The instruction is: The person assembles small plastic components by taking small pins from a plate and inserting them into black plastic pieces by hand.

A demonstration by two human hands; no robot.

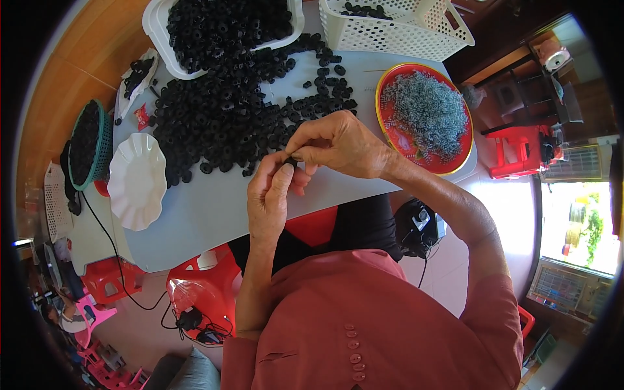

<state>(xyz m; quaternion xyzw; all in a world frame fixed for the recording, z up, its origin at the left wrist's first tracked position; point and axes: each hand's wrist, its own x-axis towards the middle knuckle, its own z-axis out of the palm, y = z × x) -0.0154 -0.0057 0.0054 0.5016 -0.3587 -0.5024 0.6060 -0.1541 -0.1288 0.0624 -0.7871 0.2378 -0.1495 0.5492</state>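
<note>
My left hand (270, 192) pinches a small black part (293, 162) between thumb and fingers, above the table's near edge. Reaching in from the right, my right hand (341, 146) has its thumb and forefinger pressed together at the top of that part. Whatever sits between the right fingertips is too small to make out. Just beyond both hands spreads a large heap of black, ring-like parts (214, 123). A red tray with a gold rim (426, 165) lies to the right, holding a mound of tiny silvery metal pieces (426, 114), possibly springs.
A white tub (156, 32) full of black parts stands at the back, beside a white perforated basket (396, 32). At left are a white scalloped dish (136, 182) and a green basket (104, 149). A red stool (205, 286) with cables stands below the table.
</note>
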